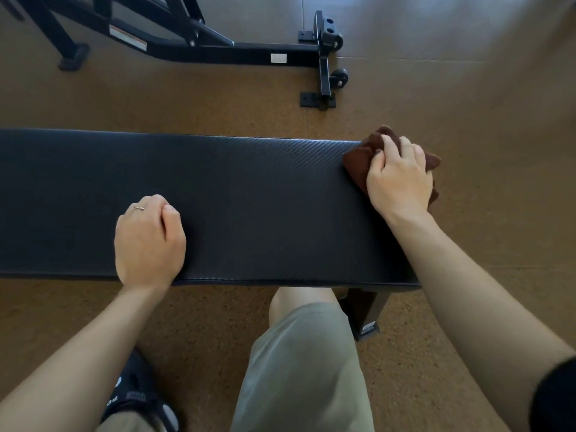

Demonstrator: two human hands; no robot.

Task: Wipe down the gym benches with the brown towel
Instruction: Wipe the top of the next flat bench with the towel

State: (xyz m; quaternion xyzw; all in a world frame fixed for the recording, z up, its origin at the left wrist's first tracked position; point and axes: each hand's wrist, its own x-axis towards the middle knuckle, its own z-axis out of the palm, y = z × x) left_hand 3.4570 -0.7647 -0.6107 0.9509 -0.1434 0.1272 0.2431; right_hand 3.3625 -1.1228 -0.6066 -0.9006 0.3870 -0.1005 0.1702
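A flat black padded gym bench (pixel 249 207) runs across the view from left to right. The brown towel (pixel 358 163) lies bunched at the bench's right end, partly hanging past the edge. My right hand (pixel 399 176) presses down on the towel with fingers curled around it. Resting on the pad near its front edge, my left hand (pixel 149 241) is a loose fist with nothing in it; a thin ring shows on one finger.
A second black bench frame (pixel 237 53) with small wheels (pixel 339 77) stands on the brown cork-like floor beyond the pad. My knee in olive shorts (pixel 305 353) and a dark shoe (pixel 137 397) are below the bench. A bench leg (pixel 364 310) stands at the lower right.
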